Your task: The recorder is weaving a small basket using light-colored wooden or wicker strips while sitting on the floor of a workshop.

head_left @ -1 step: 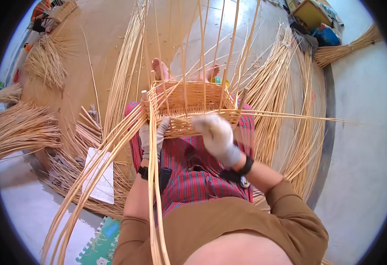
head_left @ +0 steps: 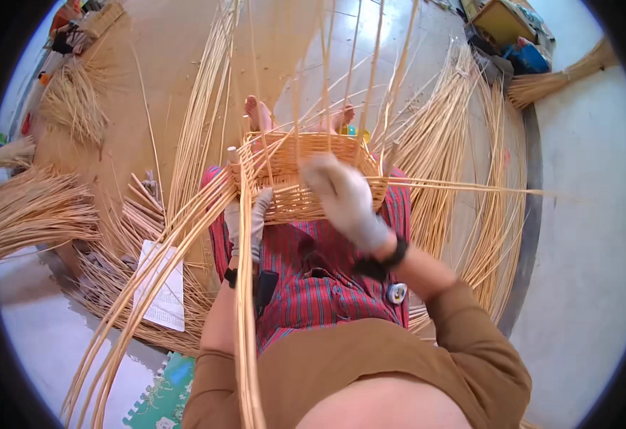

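A half-woven wicker basket (head_left: 306, 149) of golden rods rests across my lap, its upright stakes rising from the walls. My left hand (head_left: 247, 222), in a pale work glove, is closed on the basket's near wall at the left corner, with its thumb along the weave. Loose bundled weaver rods (head_left: 247, 307) run from that corner down past my left forearm. My right hand (head_left: 340, 194), also gloved, is above the near wall, right of the middle. It is smeared by motion, and its fingertips among the stakes are unclear.
Long rods (head_left: 441, 121) lie spread on the floor at the right, and more (head_left: 202, 107) at the far left. A bundle of rods (head_left: 38, 207) lies at the left near a paper sheet (head_left: 161, 286). My bare feet (head_left: 259, 114) show beyond the basket.
My right hand has moved slightly left and up over the basket's near wall. Some stakes and the rods by my left arm have shifted a little. My left hand keeps its place.
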Motion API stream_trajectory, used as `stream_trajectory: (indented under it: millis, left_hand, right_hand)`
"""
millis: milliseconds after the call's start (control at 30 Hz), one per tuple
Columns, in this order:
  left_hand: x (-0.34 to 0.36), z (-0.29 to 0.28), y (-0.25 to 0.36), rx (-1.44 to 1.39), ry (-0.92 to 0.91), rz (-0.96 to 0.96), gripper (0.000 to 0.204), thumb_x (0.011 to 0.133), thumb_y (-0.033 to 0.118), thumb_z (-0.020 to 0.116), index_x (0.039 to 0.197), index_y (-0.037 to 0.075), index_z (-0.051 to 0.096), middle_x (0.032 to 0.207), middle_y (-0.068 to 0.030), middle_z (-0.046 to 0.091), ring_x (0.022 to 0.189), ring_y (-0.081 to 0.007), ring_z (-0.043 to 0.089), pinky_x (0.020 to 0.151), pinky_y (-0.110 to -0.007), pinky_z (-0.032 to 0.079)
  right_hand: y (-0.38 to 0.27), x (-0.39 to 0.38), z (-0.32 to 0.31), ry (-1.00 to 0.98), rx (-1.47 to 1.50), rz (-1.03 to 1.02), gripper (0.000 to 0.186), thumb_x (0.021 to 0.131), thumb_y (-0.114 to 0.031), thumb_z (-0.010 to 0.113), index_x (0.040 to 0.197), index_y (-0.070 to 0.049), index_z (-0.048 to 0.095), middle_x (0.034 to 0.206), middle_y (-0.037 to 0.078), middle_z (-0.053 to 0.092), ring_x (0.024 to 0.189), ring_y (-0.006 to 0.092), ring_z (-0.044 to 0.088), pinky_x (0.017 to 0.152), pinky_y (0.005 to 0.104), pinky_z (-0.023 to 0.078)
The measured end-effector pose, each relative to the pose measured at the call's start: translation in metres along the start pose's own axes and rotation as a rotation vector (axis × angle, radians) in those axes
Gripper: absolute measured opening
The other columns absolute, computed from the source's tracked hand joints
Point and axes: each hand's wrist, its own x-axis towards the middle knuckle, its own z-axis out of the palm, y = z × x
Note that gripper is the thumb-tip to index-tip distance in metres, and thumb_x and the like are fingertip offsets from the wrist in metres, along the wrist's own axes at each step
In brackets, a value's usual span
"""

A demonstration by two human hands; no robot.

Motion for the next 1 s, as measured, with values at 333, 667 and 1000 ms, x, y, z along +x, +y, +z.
stream_trajectory:
  millis: [333, 667, 1000]
  left_hand:
    - [0.008, 0.005, -0.029, 0.102, 0.264, -0.289, 0.078, 0.084, 0.003, 0.089, 0.15, 0.005, 0.049, 0.139, -0.0112, 0.065, 0.123, -0.0242, 0.063, 0.104, -0.038, 0.055]
    - [0.015, -0.008, -0.029, 0.26, 0.114, -0.166, 0.072, 0.091, 0.037, 0.086, 0.143, -0.004, 0.058, 0.13, -0.0138, 0.069, 0.113, -0.0267, 0.067, 0.097, -0.038, 0.054]
    - [0.003, -0.01, -0.009, -0.256, 0.031, -0.439, 0.052, 0.096, 0.014, 0.08, 0.142, 0.0, 0.06, 0.133, -0.014, 0.067, 0.111, -0.0227, 0.069, 0.093, -0.037, 0.061]
  right_hand:
    - [0.085, 0.135, 0.115, -0.082, -0.432, 0.021, 0.084, 0.098, -0.016, 0.064, 0.169, -0.013, 0.019, 0.097, 0.023, 0.073, 0.084, 0.039, 0.073, 0.074, 0.048, 0.057]
    - [0.103, 0.142, 0.129, 0.109, -0.404, 0.226, 0.071, 0.097, -0.013, 0.064, 0.158, 0.001, 0.029, 0.084, 0.015, 0.075, 0.082, 0.0334, 0.075, 0.071, 0.0435, 0.058]
    - [0.095, -0.075, -0.013, 0.509, 0.888, 0.536, 0.023, 0.107, -0.012, 0.064, 0.128, -0.006, 0.061, 0.092, 0.006, 0.074, 0.078, 0.0135, 0.07, 0.068, 0.0297, 0.057]
